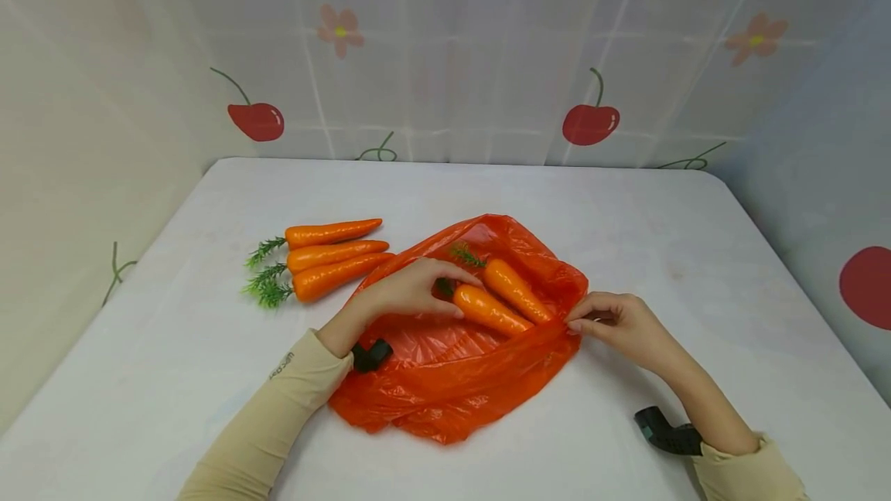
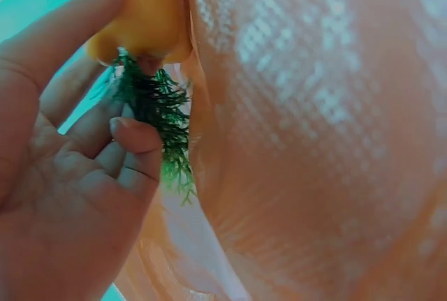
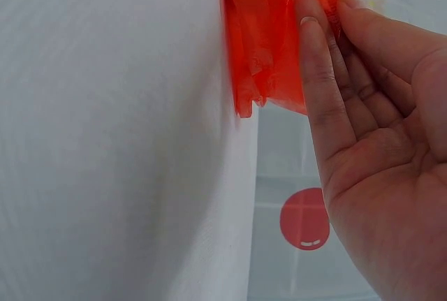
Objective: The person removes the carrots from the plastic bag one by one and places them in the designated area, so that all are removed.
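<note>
A red plastic bag (image 1: 445,400) lies spread open in the middle of the table. Two orange carrots are in it: the nearer carrot (image 1: 490,310) is in my left hand (image 1: 411,290), and the farther carrot (image 1: 517,288) lies beside it. In the left wrist view, thumb and fingers hold the top end of the carrot (image 2: 157,15), with its green leaves (image 2: 167,109) against the palm. My right hand (image 1: 623,327) pinches the bag's right edge between thumb and fingertips. The right wrist view shows the gathered bag (image 3: 269,42) at those fingertips.
Left of the bag, three more carrots lie side by side: a far carrot (image 1: 334,233), a middle carrot (image 1: 337,255) and a near carrot (image 1: 337,278), leaves to the left. The white table (image 1: 661,223) ends at a printed curtain (image 1: 445,60) behind.
</note>
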{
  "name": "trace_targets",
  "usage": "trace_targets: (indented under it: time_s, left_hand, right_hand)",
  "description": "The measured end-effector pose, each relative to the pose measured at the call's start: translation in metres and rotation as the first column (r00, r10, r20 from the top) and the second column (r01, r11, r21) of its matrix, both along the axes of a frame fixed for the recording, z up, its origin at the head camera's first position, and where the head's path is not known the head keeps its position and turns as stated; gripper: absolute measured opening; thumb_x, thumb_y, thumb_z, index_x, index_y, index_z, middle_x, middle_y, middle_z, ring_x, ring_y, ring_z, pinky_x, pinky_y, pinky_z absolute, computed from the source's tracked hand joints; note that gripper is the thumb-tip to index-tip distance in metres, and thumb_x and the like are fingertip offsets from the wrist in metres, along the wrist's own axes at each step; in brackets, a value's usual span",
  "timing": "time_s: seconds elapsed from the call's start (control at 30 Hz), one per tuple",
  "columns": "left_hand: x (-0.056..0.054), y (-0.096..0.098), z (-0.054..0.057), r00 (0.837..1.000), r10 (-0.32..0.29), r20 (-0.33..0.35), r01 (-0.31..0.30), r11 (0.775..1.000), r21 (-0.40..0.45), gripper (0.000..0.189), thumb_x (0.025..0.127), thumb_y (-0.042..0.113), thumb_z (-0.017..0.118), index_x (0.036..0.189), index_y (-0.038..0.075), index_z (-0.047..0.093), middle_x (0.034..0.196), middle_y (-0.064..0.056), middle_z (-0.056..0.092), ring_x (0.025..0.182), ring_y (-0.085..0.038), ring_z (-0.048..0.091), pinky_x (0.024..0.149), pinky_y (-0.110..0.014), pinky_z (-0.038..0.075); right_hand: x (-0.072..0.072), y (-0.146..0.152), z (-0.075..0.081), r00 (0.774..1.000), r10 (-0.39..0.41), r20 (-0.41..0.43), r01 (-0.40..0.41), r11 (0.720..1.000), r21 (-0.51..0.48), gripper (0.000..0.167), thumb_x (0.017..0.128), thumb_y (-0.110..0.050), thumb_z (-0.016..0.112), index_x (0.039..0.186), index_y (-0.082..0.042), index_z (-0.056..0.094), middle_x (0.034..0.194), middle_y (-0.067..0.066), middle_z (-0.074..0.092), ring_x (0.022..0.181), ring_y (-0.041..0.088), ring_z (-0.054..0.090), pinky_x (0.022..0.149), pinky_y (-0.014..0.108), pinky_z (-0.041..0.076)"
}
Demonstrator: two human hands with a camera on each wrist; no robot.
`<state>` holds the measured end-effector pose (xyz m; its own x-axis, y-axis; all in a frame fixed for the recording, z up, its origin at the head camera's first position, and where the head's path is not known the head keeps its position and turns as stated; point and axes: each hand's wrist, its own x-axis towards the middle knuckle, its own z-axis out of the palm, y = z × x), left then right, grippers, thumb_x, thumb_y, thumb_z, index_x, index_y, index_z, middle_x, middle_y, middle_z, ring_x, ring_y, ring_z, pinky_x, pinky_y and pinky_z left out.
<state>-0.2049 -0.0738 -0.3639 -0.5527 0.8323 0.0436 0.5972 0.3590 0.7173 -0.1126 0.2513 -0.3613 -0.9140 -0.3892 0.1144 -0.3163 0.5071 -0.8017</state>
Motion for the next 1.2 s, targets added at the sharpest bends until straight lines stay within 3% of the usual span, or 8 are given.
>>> trace_targets:
  time_s: [0.47,0.63,0.8,0.9,1.0,1.2]
  left_hand:
    - [0.002,-0.006,0.014,0.997,0.077,-0.02,-0.077,0.997,0.017,0.045,0.08,0.022,0.076,0.123,0.017,0.063,0.117,0.008,0.06,0.089,-0.011,0.049,0.074,-0.026,0.044]
    - [0.001,-0.009,0.018,0.997,0.082,0.011,-0.083,0.995,0.046,0.045,0.08,0.021,0.076,0.123,0.014,0.063,0.118,0.005,0.06,0.095,-0.01,0.051,0.081,-0.025,0.044]
    - [-0.001,-0.013,0.02,0.994,0.109,0.011,-0.11,0.991,0.071,0.043,0.08,0.021,0.076,0.121,0.015,0.064,0.115,0.006,0.061,0.082,-0.012,0.048,0.068,-0.025,0.042]
    - [-0.002,-0.015,0.021,0.993,0.12,0.008,-0.12,0.989,0.092,0.043,0.08,0.02,0.076,0.121,0.014,0.064,0.115,0.005,0.061,0.082,-0.012,0.049,0.068,-0.026,0.044]
    - [-0.001,-0.017,0.024,0.992,0.124,0.025,-0.126,0.985,0.12,0.043,0.08,0.018,0.076,0.121,0.013,0.064,0.114,0.005,0.061,0.086,-0.012,0.052,0.073,-0.027,0.047]
    - [-0.002,-0.021,0.031,0.989,0.121,0.08,-0.134,0.975,0.177,0.04,0.082,0.019,0.075,0.12,0.013,0.064,0.102,0.005,0.064,0.077,-0.016,0.05,0.065,-0.029,0.045]
  right_hand:
    - [-0.001,0.003,-0.002,1.0,-0.01,-0.007,0.01,1.0,0.01,0.013,0.08,-0.001,0.072,0.087,-0.011,0.071,0.081,-0.005,0.066,0.075,0.014,0.061,0.068,0.025,0.053]
    - [-0.002,0.003,-0.003,1.0,-0.01,-0.009,0.011,1.0,0.011,0.013,0.08,-0.001,0.072,0.087,-0.012,0.071,0.081,-0.007,0.066,0.075,0.013,0.061,0.068,0.025,0.053]
    - [-0.001,0.002,-0.004,1.0,-0.008,-0.008,0.008,1.0,0.009,0.013,0.08,-0.001,0.072,0.087,-0.012,0.071,0.081,-0.007,0.066,0.075,0.013,0.061,0.068,0.024,0.053]
    - [-0.001,0.002,-0.004,1.0,-0.005,-0.012,0.005,1.0,0.011,0.013,0.079,-0.001,0.072,0.087,-0.011,0.071,0.081,-0.006,0.066,0.075,0.013,0.061,0.068,0.024,0.052]
    - [-0.001,0.002,-0.004,1.0,-0.005,-0.011,0.005,1.0,0.013,0.013,0.079,-0.001,0.072,0.087,-0.011,0.071,0.081,-0.005,0.066,0.074,0.013,0.061,0.068,0.024,0.053]
    - [-0.002,0.002,-0.002,1.0,0.0,-0.004,0.0,1.0,0.019,0.012,0.08,-0.001,0.072,0.088,-0.011,0.071,0.082,-0.005,0.066,0.074,0.013,0.061,0.068,0.025,0.053]
